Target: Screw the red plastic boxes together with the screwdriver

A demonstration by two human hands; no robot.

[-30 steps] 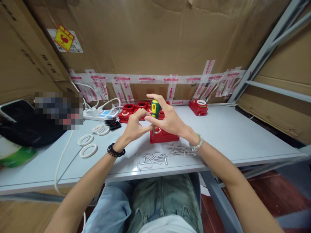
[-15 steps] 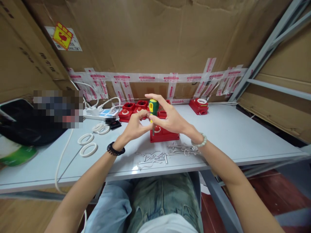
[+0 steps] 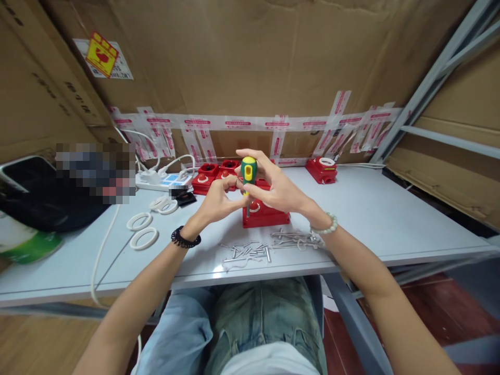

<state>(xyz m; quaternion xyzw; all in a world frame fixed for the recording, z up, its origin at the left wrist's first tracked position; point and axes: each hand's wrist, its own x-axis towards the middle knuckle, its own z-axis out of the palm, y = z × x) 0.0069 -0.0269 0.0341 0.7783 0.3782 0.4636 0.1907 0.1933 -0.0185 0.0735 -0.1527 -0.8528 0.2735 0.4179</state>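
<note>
My right hand [image 3: 279, 190] grips a green-and-yellow screwdriver [image 3: 248, 174], held upright with its tip down on a red plastic box [image 3: 266, 216] at the middle of the grey table [image 3: 375, 213]. My left hand [image 3: 216, 200] pinches its fingers at the screwdriver's shaft just left of the red box. A scatter of several metal screws [image 3: 250, 252] lies in front of the box near the table's front edge.
More red boxes [image 3: 213, 177] stand behind my hands, another red box [image 3: 321, 169] at the back right. White rings [image 3: 144, 238] lie at the left, with a white power strip [image 3: 164, 181] and cables. A black bag [image 3: 42, 200] sits far left. Cardboard walls the back.
The screwdriver's handle has turned slightly in my right hand and my fingers have shifted on it. Both hands stay over the red box.
</note>
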